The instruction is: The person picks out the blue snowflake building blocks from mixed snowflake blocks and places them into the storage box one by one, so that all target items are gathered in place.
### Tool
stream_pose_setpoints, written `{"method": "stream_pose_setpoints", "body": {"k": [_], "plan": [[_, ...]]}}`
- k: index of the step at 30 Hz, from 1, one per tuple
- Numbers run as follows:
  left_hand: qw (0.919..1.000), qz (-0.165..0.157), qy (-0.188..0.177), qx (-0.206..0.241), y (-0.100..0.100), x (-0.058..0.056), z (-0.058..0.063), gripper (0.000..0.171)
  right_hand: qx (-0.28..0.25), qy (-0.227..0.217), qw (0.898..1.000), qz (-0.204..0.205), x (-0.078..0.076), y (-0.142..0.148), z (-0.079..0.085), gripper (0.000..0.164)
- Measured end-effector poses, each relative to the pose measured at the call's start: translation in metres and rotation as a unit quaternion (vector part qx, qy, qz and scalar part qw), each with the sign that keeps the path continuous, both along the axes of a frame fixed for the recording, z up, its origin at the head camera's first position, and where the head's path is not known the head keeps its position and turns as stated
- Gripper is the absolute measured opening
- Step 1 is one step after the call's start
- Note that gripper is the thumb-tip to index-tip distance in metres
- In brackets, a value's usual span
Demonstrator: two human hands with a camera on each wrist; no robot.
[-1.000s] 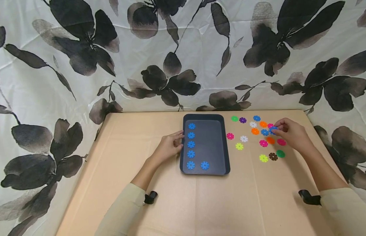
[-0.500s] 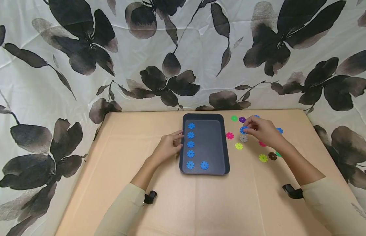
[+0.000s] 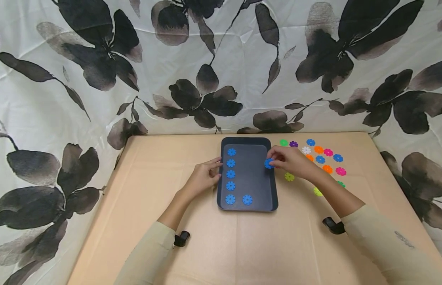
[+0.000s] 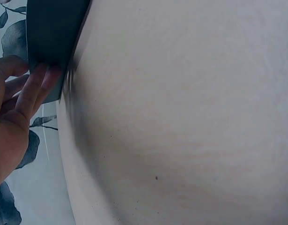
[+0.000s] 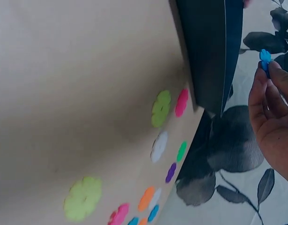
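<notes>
My right hand [image 3: 289, 160] pinches a blue interlocking disc [image 3: 268, 163] between thumb and fingers, above the right rim of a dark grey tray [image 3: 251, 172]. In the right wrist view the pinched disc [image 5: 265, 56] appears edge-on at the fingertips. Several blue discs [image 3: 231, 174] form a column along the tray's left side, and one more blue disc [image 3: 247, 200] lies beside the lowest. My left hand [image 3: 204, 175] touches the tray's left edge. In the left wrist view its fairly straight fingers [image 4: 33, 89] lie against the tray's outer wall [image 4: 55, 37].
Right of the tray, several loose discs lie scattered, among them an orange disc [image 3: 327, 169], a pink disc [image 3: 340, 171] and a lime disc [image 3: 289, 177]. My right forearm covers some. A floral cloth [image 3: 221, 71] hangs behind the table [image 3: 271, 245].
My right hand has moved left from among the loose discs to the tray's right rim, carrying the blue interlocking disc. My left hand has stayed at the tray's left edge.
</notes>
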State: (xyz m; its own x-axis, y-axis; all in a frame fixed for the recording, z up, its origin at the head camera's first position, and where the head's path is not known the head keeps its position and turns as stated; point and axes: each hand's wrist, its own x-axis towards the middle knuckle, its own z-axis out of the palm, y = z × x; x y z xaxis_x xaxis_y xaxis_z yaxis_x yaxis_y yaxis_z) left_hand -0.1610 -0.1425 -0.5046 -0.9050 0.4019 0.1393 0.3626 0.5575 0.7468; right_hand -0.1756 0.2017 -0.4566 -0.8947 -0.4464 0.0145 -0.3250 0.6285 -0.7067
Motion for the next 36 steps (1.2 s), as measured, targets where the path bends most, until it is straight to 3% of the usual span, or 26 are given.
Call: {"method": "stream_pose_setpoints", "body": {"k": [14, 36], "plan": [[1.0000, -0.002, -0.006, 0.000, 0.000, 0.002, 0.002, 0.042, 0.041, 0.016, 0.996, 0.081, -0.002, -0.042, -0.013, 0.012], [1.0000, 0.000, 0.000, 0.003, -0.001, 0.001, -0.001, 0.043, 0.085, -0.024, 0.984, 0.154, -0.003, -0.075, -0.030, 0.009]]}}
